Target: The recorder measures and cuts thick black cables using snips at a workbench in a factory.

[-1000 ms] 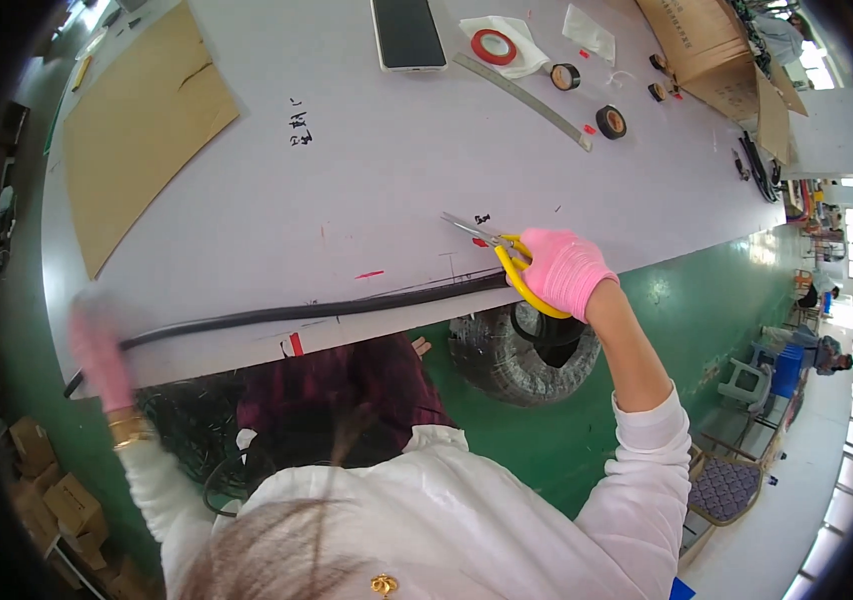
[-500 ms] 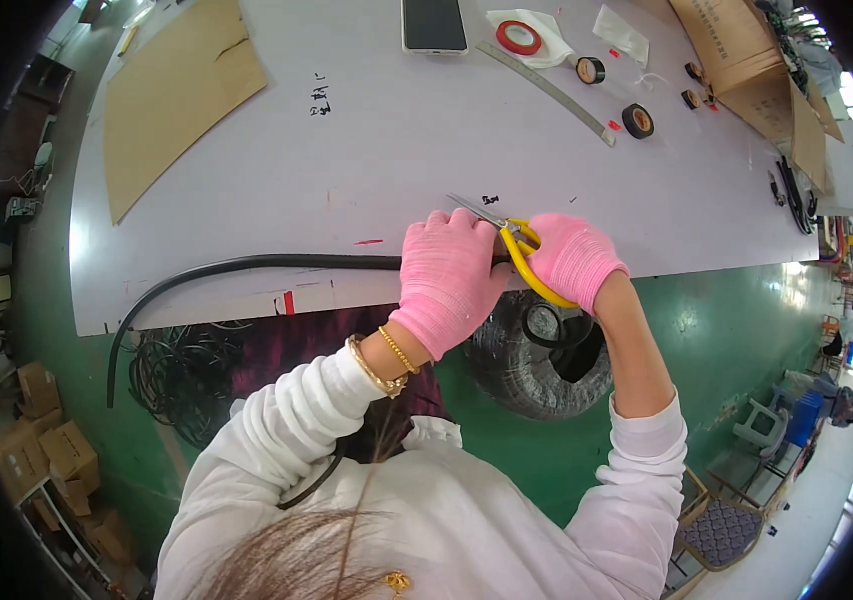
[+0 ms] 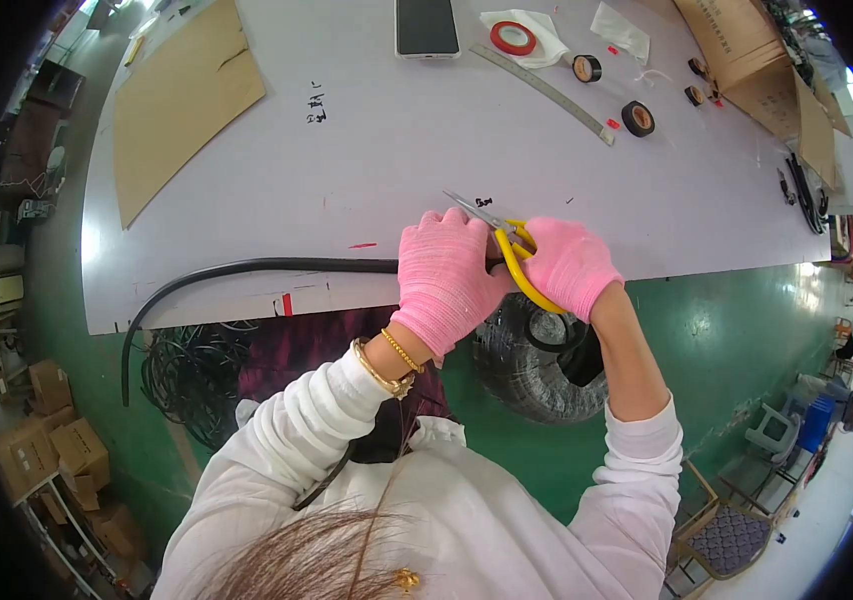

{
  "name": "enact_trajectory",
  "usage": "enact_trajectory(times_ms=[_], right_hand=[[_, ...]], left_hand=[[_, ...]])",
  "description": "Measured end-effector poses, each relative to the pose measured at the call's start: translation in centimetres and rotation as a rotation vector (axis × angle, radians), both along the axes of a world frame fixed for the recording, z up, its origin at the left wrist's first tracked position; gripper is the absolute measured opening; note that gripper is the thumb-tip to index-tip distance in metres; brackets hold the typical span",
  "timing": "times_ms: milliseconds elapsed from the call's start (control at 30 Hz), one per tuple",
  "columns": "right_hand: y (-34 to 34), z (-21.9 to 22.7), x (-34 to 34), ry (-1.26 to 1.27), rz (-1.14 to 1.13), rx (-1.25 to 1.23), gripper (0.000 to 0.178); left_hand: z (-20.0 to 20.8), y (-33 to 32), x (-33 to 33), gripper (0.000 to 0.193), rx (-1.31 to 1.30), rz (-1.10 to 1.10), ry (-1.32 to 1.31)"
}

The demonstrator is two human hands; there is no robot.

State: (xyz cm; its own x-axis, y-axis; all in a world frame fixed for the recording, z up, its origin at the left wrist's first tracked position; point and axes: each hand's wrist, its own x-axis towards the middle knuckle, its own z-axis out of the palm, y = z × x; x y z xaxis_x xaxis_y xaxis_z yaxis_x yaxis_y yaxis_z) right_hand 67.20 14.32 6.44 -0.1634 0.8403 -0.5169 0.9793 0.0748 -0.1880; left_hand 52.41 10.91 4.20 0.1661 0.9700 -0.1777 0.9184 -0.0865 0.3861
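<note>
Had the left hand (image 3: 442, 275), pink-gloved and back up, closed over the black tube (image 3: 277, 265), with its fingers bent close together toward the far side and its thumb toward the right; could not tell the exact pinch beneath the palm. Held the scissors (image 3: 513, 268) in the right hand (image 3: 572, 260), gloved alike, with its fingers curled around the yellow handles just beside the left thumb; could not tell the place of each fingertip. Pointed the blades (image 3: 467, 207) leftward and away over the table (image 3: 247, 180), near the left fingertips.

Had the tube lying along the near part of the table, running under the left hand, and at the left curving over the near edge to hang below it. Wore gold bracelets (image 3: 403, 349) on the left wrist.

Saw farther off the cardboard (image 3: 182, 120) at left, the phone (image 3: 427, 28) at the far side, and rightward the red tape (image 3: 498, 38), ruler (image 3: 547, 95), black tape (image 3: 630, 112) and box (image 3: 737, 65). Saw below the table the tangled cables (image 3: 192, 380) at left and a wrapped ring (image 3: 527, 378) near the right forearm.
</note>
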Motion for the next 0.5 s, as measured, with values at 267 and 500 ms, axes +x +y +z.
enact_trajectory(times_ms=[267,500], right_hand=[[-5.1,-2.6,2.4,0.493,-0.089,0.299,0.023],[-13.8,-1.2,0.6,1.777,-0.798,0.271,0.016]], left_hand=[[-0.3,-0.2,-1.6,0.025,0.100,-0.186,-0.195],[2.1,-2.6,-5.2,0.009,-0.096,-0.144,-0.511]])
